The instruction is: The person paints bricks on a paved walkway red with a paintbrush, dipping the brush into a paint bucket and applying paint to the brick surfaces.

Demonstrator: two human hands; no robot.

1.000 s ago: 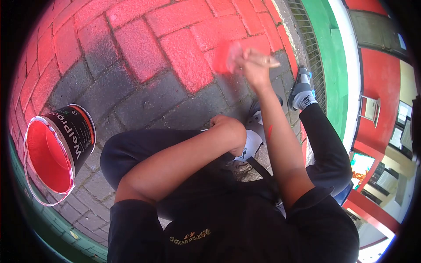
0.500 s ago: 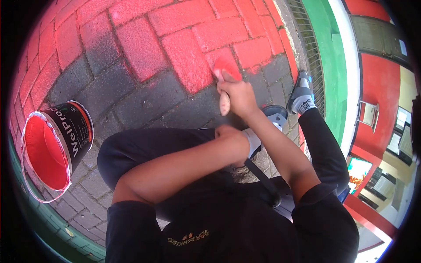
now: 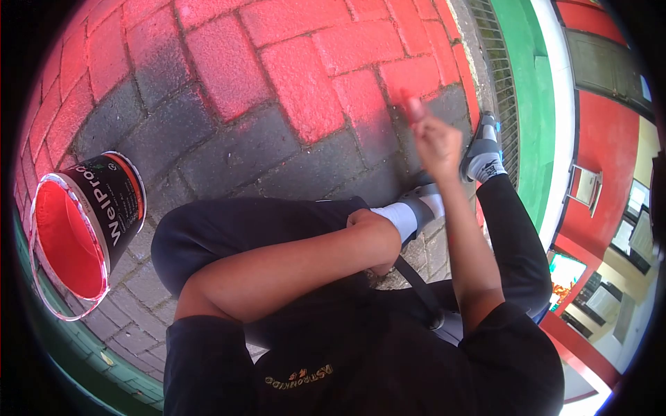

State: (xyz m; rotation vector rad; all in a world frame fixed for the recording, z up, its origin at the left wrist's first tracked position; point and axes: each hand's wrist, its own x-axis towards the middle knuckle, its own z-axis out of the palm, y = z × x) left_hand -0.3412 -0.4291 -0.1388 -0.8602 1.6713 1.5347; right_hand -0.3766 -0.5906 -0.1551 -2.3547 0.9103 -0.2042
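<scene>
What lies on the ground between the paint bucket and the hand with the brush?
In the head view, only paving bricks, part grey, part painted red, lie between the paint bucket and the right hand with the blurred brush.

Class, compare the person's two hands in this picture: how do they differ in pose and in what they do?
The right hand is raised over the paving bricks, blurred, gripping a red-tipped brush. The left hand is tucked against the knee, showing nothing held. Both forearms are bare.
</scene>
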